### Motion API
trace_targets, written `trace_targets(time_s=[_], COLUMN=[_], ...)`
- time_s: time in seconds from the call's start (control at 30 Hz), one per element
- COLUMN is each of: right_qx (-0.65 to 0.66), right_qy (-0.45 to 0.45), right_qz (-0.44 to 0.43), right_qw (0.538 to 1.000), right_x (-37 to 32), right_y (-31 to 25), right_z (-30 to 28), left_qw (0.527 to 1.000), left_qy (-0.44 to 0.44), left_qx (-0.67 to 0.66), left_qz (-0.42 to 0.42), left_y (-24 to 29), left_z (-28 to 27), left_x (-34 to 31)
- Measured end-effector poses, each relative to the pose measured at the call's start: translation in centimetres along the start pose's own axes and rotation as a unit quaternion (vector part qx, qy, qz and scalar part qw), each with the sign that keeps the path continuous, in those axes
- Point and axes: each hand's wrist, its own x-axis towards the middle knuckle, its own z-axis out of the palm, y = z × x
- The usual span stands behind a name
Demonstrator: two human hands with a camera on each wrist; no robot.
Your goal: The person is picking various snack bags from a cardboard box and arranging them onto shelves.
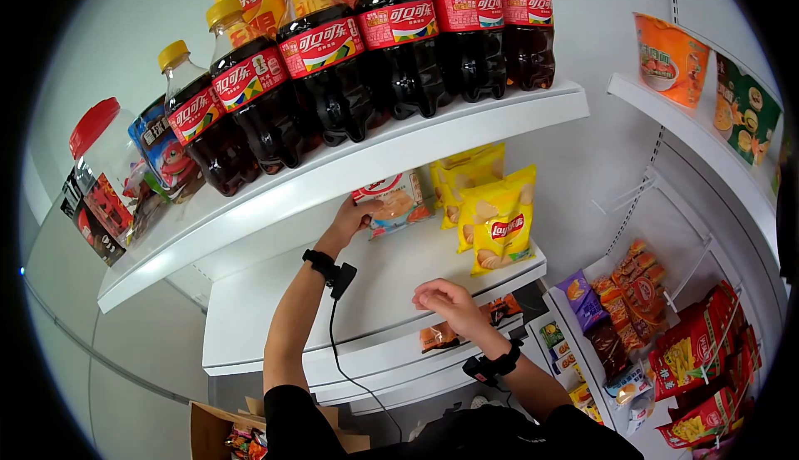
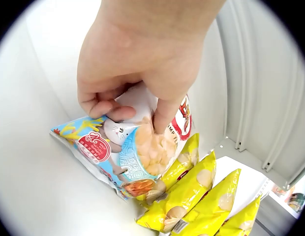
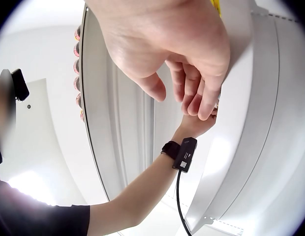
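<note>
My left hand (image 1: 353,220) reaches under the upper shelf and pinches the top of a white and blue snack bag (image 2: 108,160) between thumb and fingers. The bag, printed with a cartoon animal and pale snack pieces, stands on the lower shelf (image 1: 333,289). Just beside it are several yellow bags of potato chips (image 1: 501,223), lined up one behind another. My right hand (image 1: 454,304) hovers over the front part of the lower shelf, its fingers loosely bent and nothing in them.
Cola bottles (image 1: 320,52) line the upper shelf (image 1: 466,127), which overhangs the left hand. Orange-brown snack packs (image 1: 439,337) lie below the lower shelf's front. At the right stands a rack of red snack bags (image 1: 695,356); a cardboard box (image 1: 208,431) sits bottom left.
</note>
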Motion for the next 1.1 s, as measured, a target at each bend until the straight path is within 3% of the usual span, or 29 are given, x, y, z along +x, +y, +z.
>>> trace_targets(time_s=[0.57, 0.67, 1.1], right_qx=[0.016, 0.01, 0.042], right_qy=[-0.01, -0.015, -0.038], right_qz=[-0.008, -0.002, 0.027], right_qw=[1.0, 1.0, 0.998], right_x=[0.1, 0.0, 1.0], right_y=[-0.2, -0.4, 0.3], right_z=[0.0, -0.1, 4.2], left_qw=[0.998, 0.996, 0.985], left_qy=[0.037, 0.082, 0.171], left_qx=[0.046, 0.027, 0.012], left_qz=[0.007, 0.007, -0.006], left_y=[0.6, -0.6, 1.1], left_z=[-0.6, -1.8, -2.5], left_x=[-1.5, -2.8, -20.0])
